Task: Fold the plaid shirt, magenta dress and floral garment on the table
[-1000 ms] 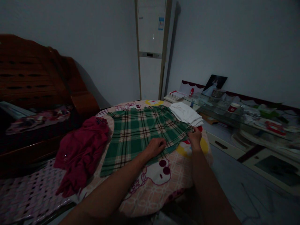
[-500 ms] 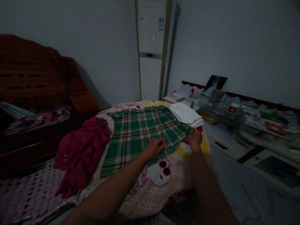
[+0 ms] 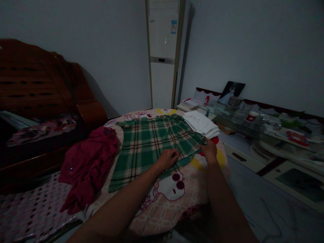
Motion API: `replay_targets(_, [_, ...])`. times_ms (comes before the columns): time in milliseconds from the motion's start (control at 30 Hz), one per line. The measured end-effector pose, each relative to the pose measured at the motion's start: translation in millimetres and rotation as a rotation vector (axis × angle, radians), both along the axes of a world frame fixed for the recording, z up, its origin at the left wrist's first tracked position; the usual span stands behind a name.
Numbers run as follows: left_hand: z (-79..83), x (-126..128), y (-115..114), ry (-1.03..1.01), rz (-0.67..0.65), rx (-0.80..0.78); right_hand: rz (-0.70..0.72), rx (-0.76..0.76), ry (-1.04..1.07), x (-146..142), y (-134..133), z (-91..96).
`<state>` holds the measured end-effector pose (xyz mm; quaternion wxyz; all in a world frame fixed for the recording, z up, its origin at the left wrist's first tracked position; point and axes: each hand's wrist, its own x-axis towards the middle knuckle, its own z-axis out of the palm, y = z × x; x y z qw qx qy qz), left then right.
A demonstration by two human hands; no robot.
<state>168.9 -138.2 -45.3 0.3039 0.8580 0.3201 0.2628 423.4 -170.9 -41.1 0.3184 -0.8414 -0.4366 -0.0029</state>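
Note:
Green plaid shorts (image 3: 144, 145) with a gathered waist edge lie spread over a patterned cloth (image 3: 194, 192) on the table. My left hand (image 3: 167, 160) is closed, its curled fingers pressed on the lower edge of the shorts near the middle. At the right-hand corner of the shorts, my right hand (image 3: 209, 150) grips the hem; its fingertips are partly hidden. Just beyond that corner is a folded white garment (image 3: 201, 124). A crumpled dark pink garment (image 3: 89, 165) lies left of the shorts, hanging over the table's side.
To the left stand a wooden bench (image 3: 32, 81) and a woven pink-and-white seat (image 3: 30, 206). A tall air conditioner (image 3: 163, 81) fills the corner. Along the right wall, a low cabinet (image 3: 238, 155) carries glass shelving, a paper cup (image 3: 252, 116), a photo (image 3: 233, 89) and clutter.
My right hand has shifted slightly left and its fingers have moved along the corner of the shorts. My left hand and the garments look nearly unchanged.

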Motion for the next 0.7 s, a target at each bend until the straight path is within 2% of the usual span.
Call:
replay_targets(100, [-1.3, 0, 1, 0.016, 0.002, 0.011, 0.051, -0.024, -0.011, -1, 0, -1.5])
replay_targets(367, [1.9, -1, 0, 0.057, -0.038, 0.047, -0.09, 0.03, 0.051, -5, -1, 3.4])
replay_targets(600, [-4.5, 1, -1, 0.177, -0.111, 0.255, -0.225, 0.064, 0.087, -9, -8, 14.4])
replay_targets(700, [-6.4, 1, -1, 0.195, -0.134, 0.298, -0.285, 0.066, 0.053, -8, -13, 16.3])
